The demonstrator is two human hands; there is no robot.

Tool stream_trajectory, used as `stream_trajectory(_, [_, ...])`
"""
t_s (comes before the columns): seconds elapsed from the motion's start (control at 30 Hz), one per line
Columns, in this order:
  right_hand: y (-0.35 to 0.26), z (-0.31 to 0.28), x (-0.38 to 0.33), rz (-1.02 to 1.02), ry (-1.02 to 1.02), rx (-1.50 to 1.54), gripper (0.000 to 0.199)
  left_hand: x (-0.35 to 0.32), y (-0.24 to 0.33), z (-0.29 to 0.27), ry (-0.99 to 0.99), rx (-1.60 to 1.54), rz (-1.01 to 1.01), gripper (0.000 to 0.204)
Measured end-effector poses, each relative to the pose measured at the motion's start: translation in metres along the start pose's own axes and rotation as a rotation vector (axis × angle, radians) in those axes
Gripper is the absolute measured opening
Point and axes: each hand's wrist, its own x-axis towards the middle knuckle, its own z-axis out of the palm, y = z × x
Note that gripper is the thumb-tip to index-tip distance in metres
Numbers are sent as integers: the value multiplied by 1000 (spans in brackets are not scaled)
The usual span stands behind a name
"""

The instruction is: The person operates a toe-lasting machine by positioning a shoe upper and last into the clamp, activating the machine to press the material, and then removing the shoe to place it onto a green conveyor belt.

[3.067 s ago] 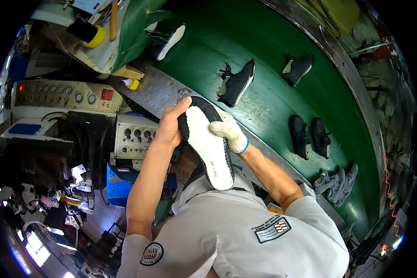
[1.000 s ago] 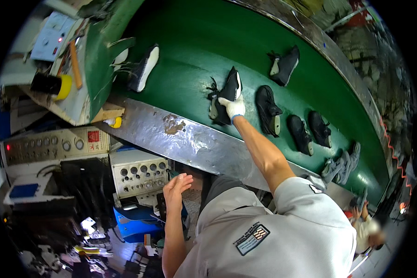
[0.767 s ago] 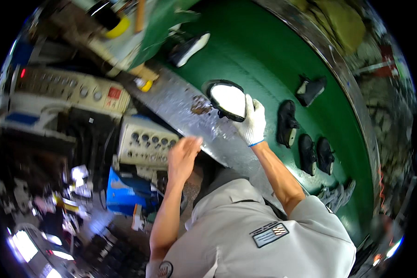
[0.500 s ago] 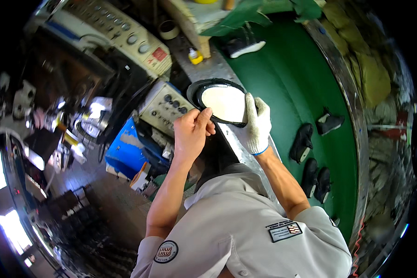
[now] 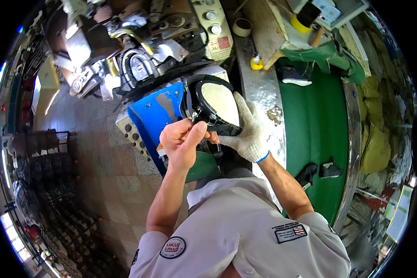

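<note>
Shoe (image 5: 221, 102) looks light, soft-sided, stiffer-soled, best held by rim: right hand (image 5: 251, 134) clamped on it, left hand (image 5: 182, 141) pinching near edge.

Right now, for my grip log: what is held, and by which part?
A black shoe: the gloved right hand grips its right edge; the bare left hand is at its near edge, grip unclear.

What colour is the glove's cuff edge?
The cuff edge is blue; the head view shows it best.
</note>
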Motion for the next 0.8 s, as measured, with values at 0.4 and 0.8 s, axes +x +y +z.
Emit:
stream_trajectory(0.4, [11, 86, 37, 636, -565, 1466, 69, 50, 14, -131, 200, -11, -243, 44])
stream_trajectory(0.8, [2, 171, 88, 721, -324, 1411, 41, 84, -23, -200, 526, 89, -370, 29])
